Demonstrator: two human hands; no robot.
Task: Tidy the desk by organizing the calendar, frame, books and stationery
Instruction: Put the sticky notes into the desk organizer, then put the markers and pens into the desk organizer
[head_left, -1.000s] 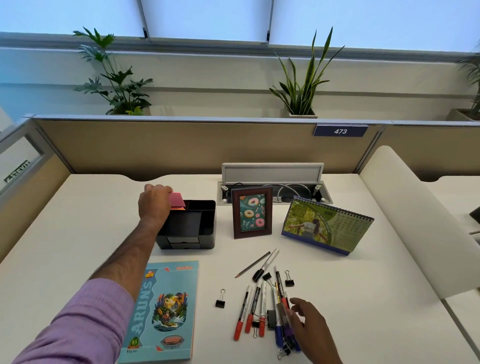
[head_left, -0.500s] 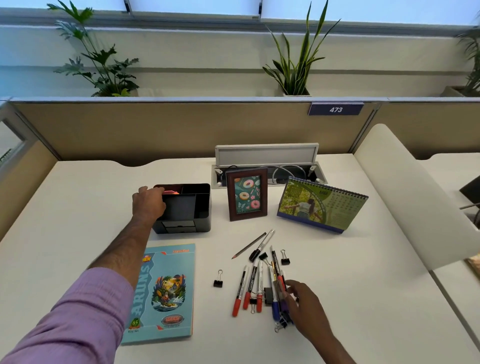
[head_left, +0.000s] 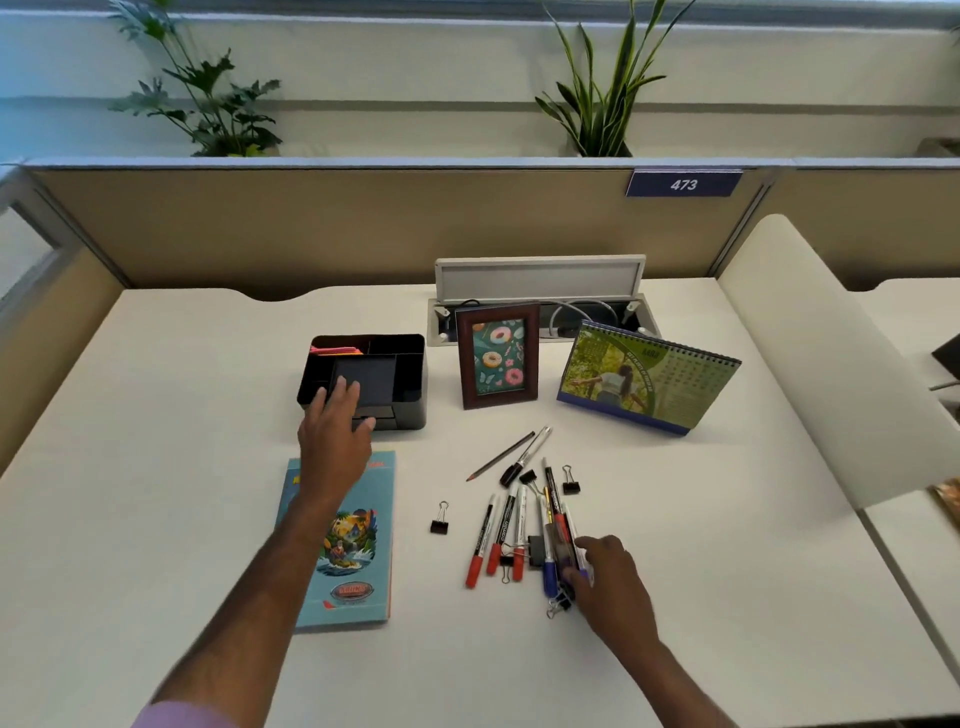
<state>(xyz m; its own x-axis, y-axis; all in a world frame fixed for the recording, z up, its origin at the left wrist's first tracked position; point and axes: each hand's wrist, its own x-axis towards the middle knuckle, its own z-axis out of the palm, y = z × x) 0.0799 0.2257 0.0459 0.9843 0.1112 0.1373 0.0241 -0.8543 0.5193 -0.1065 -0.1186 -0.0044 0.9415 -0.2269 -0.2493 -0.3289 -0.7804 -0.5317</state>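
Frame (head_left: 497, 355) and calendar (head_left: 649, 376) stand behind the scattered pens (head_left: 519, 525). Left hand (head_left: 332, 431), fingers straight, hides the book (head_left: 343, 545) top; right hand (head_left: 613, 587) pinches pens, grip partly hidden.

— What stands beyond the tan partition (head_left: 322, 223)?

— Two potted plants: a leafy one (head_left: 208, 98) at the left, a spiky one (head_left: 602, 98) further right. A blue plate (head_left: 683, 183) on the partition reads 473.

— And at the back of the white desk (head_left: 156, 415)?

— A cable hatch (head_left: 540, 275) with its grey lid raised and wires inside.
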